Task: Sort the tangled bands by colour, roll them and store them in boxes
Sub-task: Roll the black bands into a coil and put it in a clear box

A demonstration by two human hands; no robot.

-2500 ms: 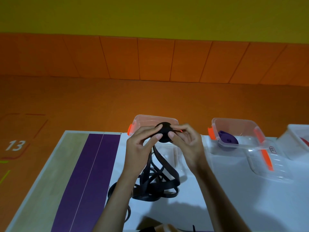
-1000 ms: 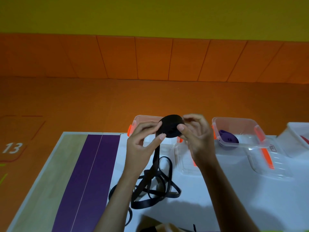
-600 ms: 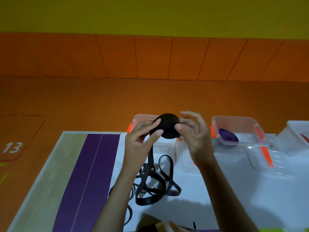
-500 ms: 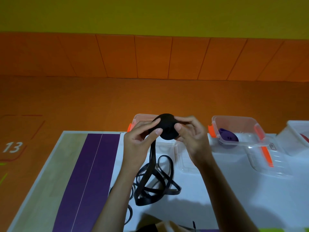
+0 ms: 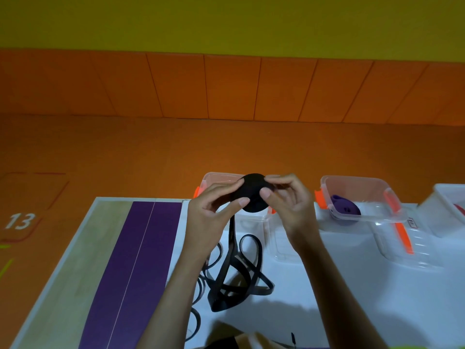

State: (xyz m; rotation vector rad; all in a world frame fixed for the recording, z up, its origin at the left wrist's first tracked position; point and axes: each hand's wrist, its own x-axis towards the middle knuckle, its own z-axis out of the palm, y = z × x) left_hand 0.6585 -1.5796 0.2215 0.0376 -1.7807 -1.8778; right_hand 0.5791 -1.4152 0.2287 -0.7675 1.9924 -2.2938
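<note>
Both hands are raised above the white surface (image 5: 352,298). The left hand (image 5: 214,212) and the right hand (image 5: 289,205) hold a black roll (image 5: 251,195) between them, in front of a clear box (image 5: 216,178) with orange latches.

The left fingers (image 5: 240,201) are curled and pinch the left edge of the black roll between thumb and forefinger. The right fingers (image 5: 265,192) are curled and pinch its right edge in the same way. The black roll does not touch the surface.

An unrolled length (image 5: 232,245) of the same band hangs from the underside of the roll. It reaches the surface and ends in a loose tangle (image 5: 239,285) of loops between the two forearms.

To the right, well apart from the hands, a second clear box (image 5: 362,187) contains a rolled purple band (image 5: 346,207). A clear lid (image 5: 402,243) with an orange latch lies in front of it. A third box (image 5: 450,200) is partly visible at the right edge. A purple strip (image 5: 133,260) runs along the left part of the surface.
</note>
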